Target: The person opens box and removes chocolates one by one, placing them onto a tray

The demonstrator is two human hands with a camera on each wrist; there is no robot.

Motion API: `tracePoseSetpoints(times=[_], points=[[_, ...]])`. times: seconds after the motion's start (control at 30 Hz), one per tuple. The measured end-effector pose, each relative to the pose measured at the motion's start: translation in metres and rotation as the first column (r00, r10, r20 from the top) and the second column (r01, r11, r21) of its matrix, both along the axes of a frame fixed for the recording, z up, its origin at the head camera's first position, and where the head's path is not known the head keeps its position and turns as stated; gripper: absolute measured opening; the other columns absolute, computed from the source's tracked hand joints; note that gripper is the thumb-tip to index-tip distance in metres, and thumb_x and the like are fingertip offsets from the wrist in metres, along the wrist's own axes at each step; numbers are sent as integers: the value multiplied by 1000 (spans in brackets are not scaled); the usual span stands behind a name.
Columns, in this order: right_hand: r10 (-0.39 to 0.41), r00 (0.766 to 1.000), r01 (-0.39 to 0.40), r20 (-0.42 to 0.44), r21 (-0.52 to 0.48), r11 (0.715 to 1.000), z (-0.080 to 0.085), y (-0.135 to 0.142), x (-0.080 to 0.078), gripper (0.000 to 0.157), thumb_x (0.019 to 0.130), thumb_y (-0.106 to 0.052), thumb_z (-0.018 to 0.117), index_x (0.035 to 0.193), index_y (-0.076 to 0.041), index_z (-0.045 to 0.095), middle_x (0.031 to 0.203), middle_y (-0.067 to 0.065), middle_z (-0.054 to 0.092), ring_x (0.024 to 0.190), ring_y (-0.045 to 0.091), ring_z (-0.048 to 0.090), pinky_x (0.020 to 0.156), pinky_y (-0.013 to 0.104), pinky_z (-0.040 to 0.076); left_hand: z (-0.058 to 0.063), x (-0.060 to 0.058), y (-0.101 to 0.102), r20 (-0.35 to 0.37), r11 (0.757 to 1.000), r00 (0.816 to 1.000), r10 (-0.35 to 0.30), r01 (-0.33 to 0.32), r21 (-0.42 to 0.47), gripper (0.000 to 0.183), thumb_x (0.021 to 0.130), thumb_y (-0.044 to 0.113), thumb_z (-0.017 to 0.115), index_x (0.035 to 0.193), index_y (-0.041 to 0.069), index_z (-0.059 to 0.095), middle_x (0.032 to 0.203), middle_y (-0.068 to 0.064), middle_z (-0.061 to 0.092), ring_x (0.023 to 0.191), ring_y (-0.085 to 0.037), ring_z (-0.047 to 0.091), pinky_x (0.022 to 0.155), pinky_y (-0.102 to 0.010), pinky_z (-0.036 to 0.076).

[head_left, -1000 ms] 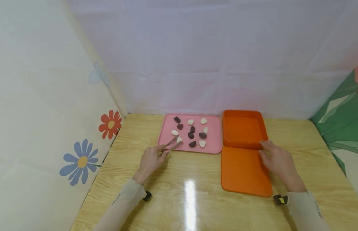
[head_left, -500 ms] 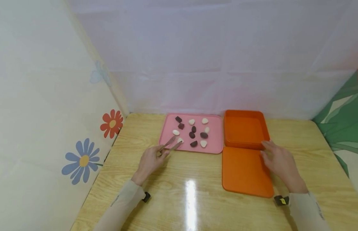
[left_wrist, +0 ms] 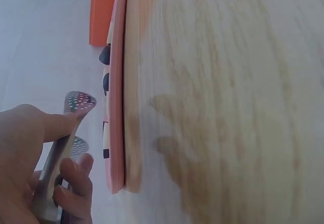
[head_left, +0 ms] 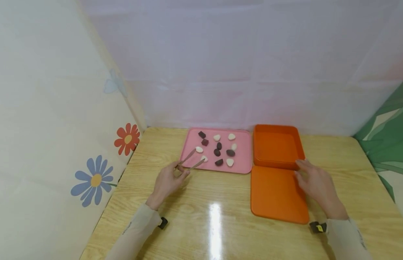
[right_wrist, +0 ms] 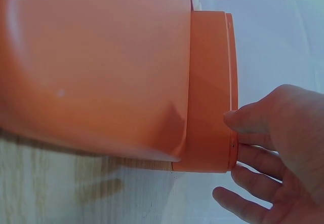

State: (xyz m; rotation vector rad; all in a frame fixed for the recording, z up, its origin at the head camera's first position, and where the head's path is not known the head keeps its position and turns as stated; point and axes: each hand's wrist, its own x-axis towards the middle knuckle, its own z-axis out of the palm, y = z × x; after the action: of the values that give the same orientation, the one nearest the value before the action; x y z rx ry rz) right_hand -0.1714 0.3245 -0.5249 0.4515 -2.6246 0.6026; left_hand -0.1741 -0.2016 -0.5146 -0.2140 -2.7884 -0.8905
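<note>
My left hand holds metal tongs with perforated tips, their arms spread apart. In the head view the tips hover over the near left part of a pink tray. One tip overlaps a small white piece; contact cannot be told. The other is beside a white oval piece. Several white and dark brown chocolate-like pieces lie about the tray. With thumb and fingers, my right hand pinches the near right corner of an orange box, whose visible inside is bare.
Flat before the box lies an orange lid, its far edge against the box wall. The pink tray adjoins the box's left side. A wooden table carries everything, with a white cloth backdrop behind and a flowered cloth at left.
The tongs' arms have spread wider, the left tip moving away from the white piece. My right hand stays at the box corner. The whole head view has shifted slightly.
</note>
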Motion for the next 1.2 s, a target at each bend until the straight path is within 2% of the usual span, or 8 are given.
tracePoseSetpoints(times=[0.17,0.4,0.6,0.7,0.83,0.93,1.0,1.2], points=[[1,1000,-1,-4,-6,1000,0,0,0,45,88,-6,81,128,11,69,129,37,67,117,58,66,78,70,56,-2,-3,-3,-38,998,999,30,-28,56,57,96,32,83,141,2,65,103,-4,78,45,-4,46,42,-25,38],[7,1000,-8,-13,-11,1000,0,0,1,46,88,-5,81,129,11,69,130,36,67,118,58,65,80,70,56,-1,-14,-8,5,984,998,56,-56,167,53,97,26,81,139,-3,64,103,-12,75,44,-6,47,38,-23,38],[2,1000,-2,-19,-5,1000,-1,1,1,47,88,-6,82,129,11,69,130,36,67,118,58,65,81,71,55,-3,-27,-15,6,979,993,114,-114,167,50,99,28,79,134,-6,65,107,-18,76,43,-14,49,37,-28,39],[-3,1000,3,-16,-5,1000,-1,0,1,47,88,-6,82,129,11,69,131,36,67,119,58,65,80,71,55,-3,-35,-19,-20,977,988,151,-146,157,47,99,27,79,130,-6,68,108,-19,76,66,-24,65,58,-38,55],[1,1000,-2,-31,-12,1000,0,-1,0,47,87,-6,82,129,11,69,130,36,67,118,58,65,79,71,55,-4,-45,-23,-59,971,983,172,-159,176,39,97,25,80,121,-5,72,106,-19,75,91,-30,66,72,-41,53],[9,999,-10,-52,-14,1000,0,-1,0,47,86,-5,82,128,11,69,128,36,68,116,58,66,78,71,55,-5,-51,-26,-77,967,982,175,-157,202,34,98,23,78,114,-6,72,103,-20,74,78,-30,59,55,-35,42],[14,998,-15,-57,-18,1000,1,-1,0,46,86,-5,82,127,11,69,128,36,68,116,58,66,77,71,56,-6,-55,-28,-87,965,979,184,-163,204,34,99,23,77,113,-7,70,104,-22,73,77,-30,56,55,-34,40],[10,1000,-10,10,-9,1000,1,-2,2,46,89,-6,81,130,12,68,131,37,66,119,59,64,81,71,56,-10,-62,-30,-4,956,972,235,-230,183,40,106,27,67,119,-10,63,116,-28,65,106,-42,63,91,-55,53]])
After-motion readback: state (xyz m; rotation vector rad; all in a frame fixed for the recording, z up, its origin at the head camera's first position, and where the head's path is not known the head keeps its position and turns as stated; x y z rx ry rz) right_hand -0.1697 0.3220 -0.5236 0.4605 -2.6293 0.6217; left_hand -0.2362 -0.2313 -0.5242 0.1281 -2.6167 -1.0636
